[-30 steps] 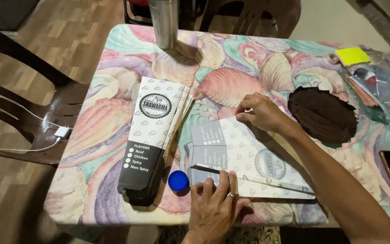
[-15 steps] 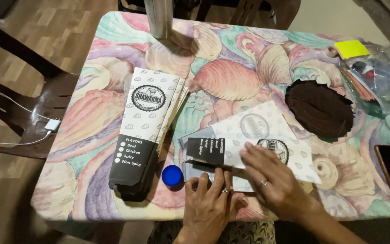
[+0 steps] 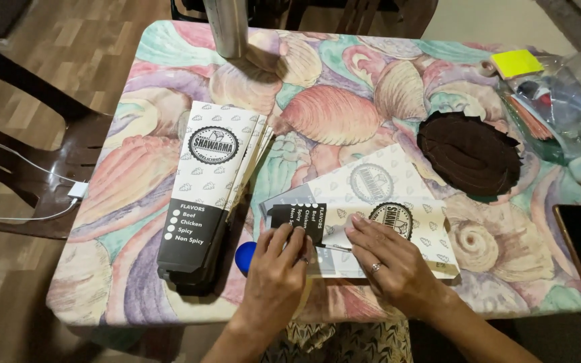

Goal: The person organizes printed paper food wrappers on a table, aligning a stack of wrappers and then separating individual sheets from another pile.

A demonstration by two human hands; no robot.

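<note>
Pressing this printed paper sleeve (image 3: 371, 215) flat at the near edge of the table (image 3: 169, 60), I risk a crooked crease: if my left hand (image 3: 278, 269) slips off the black end flap it pinches, the fold could wander, and the sheet beneath might skid toward the blue cap (image 3: 245, 255) just left of it. My right hand (image 3: 391, 259) lies fingers together on the sleeve's near side, pushing down rather than gripping. Too hard a shove could nudge the stack of flat sleeves (image 3: 206, 195) on the left. The sleeve is white with small grey marks, round dark emblems and a black band at its left end, lying half folded between that stack and the dark brown pile (image 3: 469, 151) on the far right.
</note>
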